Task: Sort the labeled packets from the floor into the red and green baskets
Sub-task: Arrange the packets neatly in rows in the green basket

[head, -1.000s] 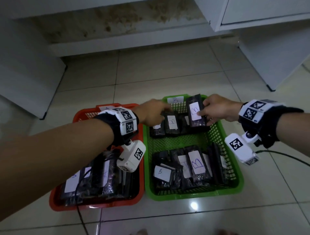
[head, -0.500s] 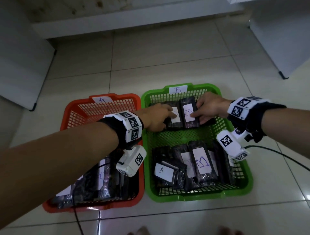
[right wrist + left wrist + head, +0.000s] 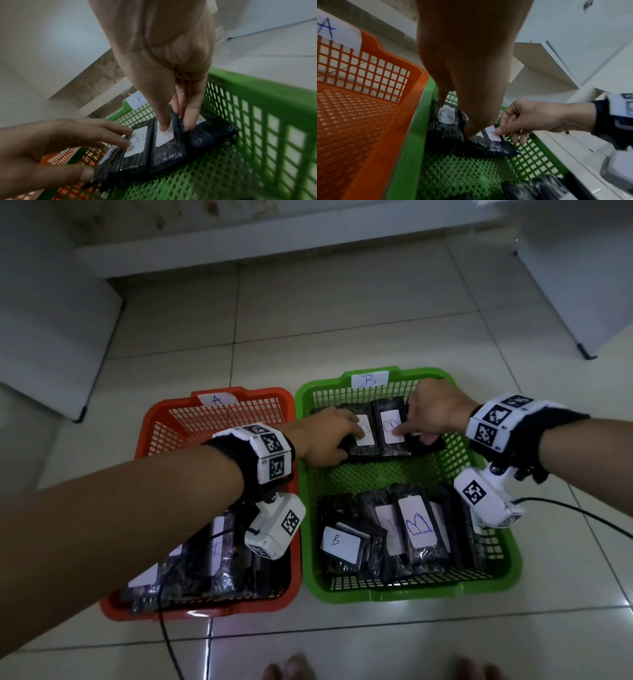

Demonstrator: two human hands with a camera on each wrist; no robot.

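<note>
Fingertips of left hand (image 3: 325, 440) and right hand (image 3: 435, 412) press flat, crinkly black packets (image 3: 390, 429) inside lattice-walled green basket (image 3: 411, 590).

Hidden under the left forearm (image 3: 113, 525) at lower left of the head view: most dark wrapped packets in the red plastic mesh basket (image 3: 178, 419), labels unreadable. Cut off at bottom edge: bare toes (image 3: 287, 667), blurred.
</note>
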